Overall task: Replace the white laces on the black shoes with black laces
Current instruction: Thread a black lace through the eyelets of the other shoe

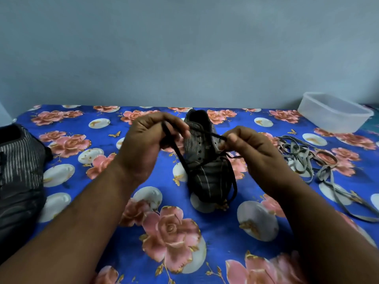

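A black striped shoe (207, 171) stands in the middle of the floral blue cloth (215, 232), toe toward me. A black lace (179, 152) runs up from its lower eyelets. My left hand (147, 144) grips one strand of that lace above the shoe's left side. My right hand (248, 148) pinches the other end near the upper right eyelets. A loop of the lace hangs down past the toe on the right. The second black shoe (18, 173) lies at the left edge, partly cut off by the frame. The white laces (311, 160) lie in a loose tangle at the right.
A clear plastic container (334, 113) sits at the back right corner of the cloth. A plain blue-grey wall rises directly behind the surface.
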The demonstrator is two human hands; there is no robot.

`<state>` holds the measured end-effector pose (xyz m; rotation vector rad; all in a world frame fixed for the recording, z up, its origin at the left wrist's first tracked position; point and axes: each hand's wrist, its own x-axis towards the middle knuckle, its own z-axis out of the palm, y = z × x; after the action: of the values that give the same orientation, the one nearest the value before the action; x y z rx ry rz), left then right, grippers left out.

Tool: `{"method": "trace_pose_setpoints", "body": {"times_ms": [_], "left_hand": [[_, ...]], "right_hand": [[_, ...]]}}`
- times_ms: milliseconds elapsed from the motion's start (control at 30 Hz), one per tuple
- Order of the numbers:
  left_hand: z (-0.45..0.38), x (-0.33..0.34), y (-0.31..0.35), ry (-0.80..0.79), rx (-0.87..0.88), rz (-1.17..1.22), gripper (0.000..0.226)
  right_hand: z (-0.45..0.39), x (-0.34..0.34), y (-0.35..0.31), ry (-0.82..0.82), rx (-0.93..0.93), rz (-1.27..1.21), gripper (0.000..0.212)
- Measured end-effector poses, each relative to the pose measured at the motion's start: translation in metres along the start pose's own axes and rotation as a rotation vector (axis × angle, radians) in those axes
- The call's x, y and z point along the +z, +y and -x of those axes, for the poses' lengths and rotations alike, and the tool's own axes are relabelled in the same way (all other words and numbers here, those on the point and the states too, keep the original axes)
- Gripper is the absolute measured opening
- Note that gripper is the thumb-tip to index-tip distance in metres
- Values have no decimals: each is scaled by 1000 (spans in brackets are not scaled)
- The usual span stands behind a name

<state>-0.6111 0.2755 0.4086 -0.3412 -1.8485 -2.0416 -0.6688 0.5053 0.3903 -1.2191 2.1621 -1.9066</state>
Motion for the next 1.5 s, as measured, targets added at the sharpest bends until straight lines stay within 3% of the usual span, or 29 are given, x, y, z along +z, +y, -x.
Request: {"method": "trace_pose_setpoints", "body": {"times_ms": [133, 267, 367, 467, 567, 633, 700, 767, 867, 1100, 1300, 1433, 1500], "left_hand": [[-10, -17, -8, 247, -23, -57, 49], [-14, -27, -13, 457, -70, -144, 40], [-16, -32, -19, 521, -181, -254, 38], [-18, -34, -33, 419, -233, -509, 33], [-12, -27, -36, 304, 25, -936, 50], [-5, -12, -30, 91, 200, -901, 47], [4, 9, -24, -129, 212, -813, 41], [7, 20, -26, -219, 211, -846, 38], [6, 22, -28, -163, 254, -861, 31], [0, 8, -22, 50, 276, -856, 29], [4, 14, -27, -95, 171, -831, 40], [2, 14, -29, -162, 122, -732, 11], [1, 13, -27, -177, 80, -656, 10]], "right_hand": [[-3, -11, 2, 129, 58, -138, 26], [-7, -21, 4, 362, 131, -282, 23], [-7, -25, 5, 422, 138, -285, 22], [-6, -18, 4, 385, 99, -74, 14], [-6, -4, 7, 272, 50, 77, 12], [-4, 4, 7, 194, 17, 78, 8], [-3, 9, 7, 149, -11, 54, 4], [-3, 10, 7, 124, -30, 38, 8], [-3, 8, 8, 120, -39, 64, 20], [-5, 4, 15, 161, -4, 223, 19], [-2, 11, 13, 165, -53, 306, 12], [-4, 11, 13, 201, -73, 407, 14], [-4, 10, 14, 227, -83, 428, 13]]}}
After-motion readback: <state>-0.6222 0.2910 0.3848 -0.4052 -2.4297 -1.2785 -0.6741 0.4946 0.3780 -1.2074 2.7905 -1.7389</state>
